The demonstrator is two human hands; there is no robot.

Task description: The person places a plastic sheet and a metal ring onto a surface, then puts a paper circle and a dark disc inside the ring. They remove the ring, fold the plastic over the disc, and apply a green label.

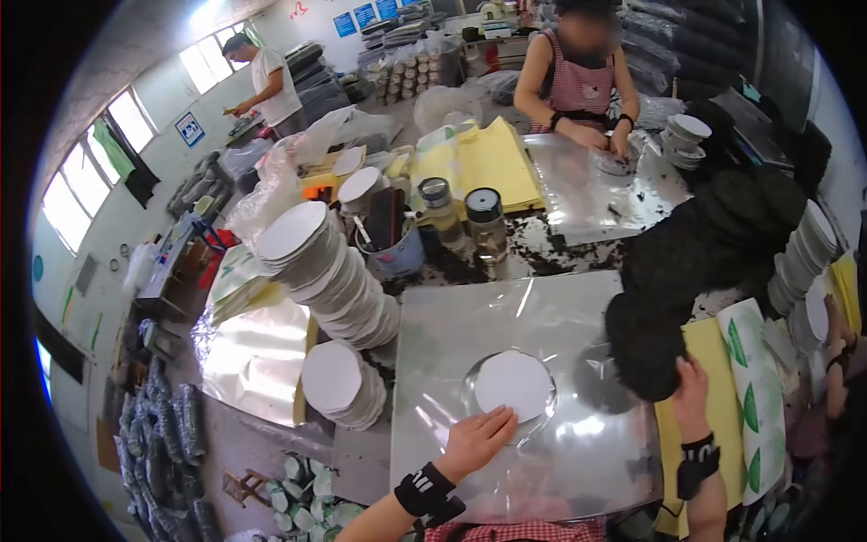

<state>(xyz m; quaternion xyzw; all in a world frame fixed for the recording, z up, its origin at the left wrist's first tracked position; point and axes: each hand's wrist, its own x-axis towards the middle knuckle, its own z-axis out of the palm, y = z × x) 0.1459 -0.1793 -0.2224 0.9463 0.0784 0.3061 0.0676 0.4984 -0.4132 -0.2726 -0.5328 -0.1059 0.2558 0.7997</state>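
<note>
My left hand (479, 441) lies with its fingers extended on the lower edge of a white paper disc (515, 387). That disc rests over a clear round sheet on a shiny metallic sheet (442, 343) in front of me. To the right, my right hand (692, 394) grips the edge of a black round piece (639, 357), at the lower end of a pile of black pieces (722, 221). Both wrists wear black bands. Tall stacks of white discs (339, 280) stand left of the metallic sheet, with a shorter stack (343, 384) below them.
Two lidded jars (486, 230) and a blue cup (397, 253) with tools stand beyond the sheet. Across the table a person (582, 81) works on another metallic sheet (587, 199). Another person (271, 86) stands back left. A third person's arm (840, 352) shows far right.
</note>
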